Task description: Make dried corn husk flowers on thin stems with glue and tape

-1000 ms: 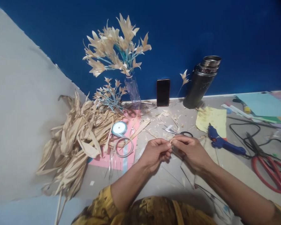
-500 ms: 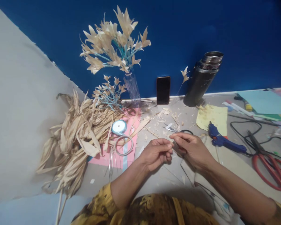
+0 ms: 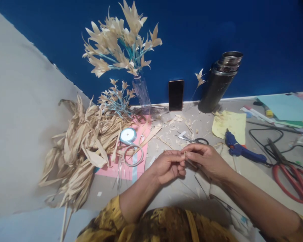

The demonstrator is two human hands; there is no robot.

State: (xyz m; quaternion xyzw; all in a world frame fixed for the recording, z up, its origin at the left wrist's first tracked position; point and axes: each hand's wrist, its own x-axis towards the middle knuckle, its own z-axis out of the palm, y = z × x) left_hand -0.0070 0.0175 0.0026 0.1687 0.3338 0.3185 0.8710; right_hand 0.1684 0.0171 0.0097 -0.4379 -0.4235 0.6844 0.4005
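small pale piece between left hand and right hand — both hands pinching it at thumb tips

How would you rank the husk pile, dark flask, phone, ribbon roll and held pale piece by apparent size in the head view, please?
1. Husk pile
2. Dark flask
3. Phone
4. Ribbon roll
5. Pale piece, judging by its visible part

Phone: black, orange-edged. Left of phone: flowers, cream on teal stems; ribbon roll, white, blue-rimmed; paper, pink. Right of phone: flask, charcoal; glue gun, blue; large scissors, red-handled. In front of phone: held piece, pale; shirt, mustard, dark-patterned.
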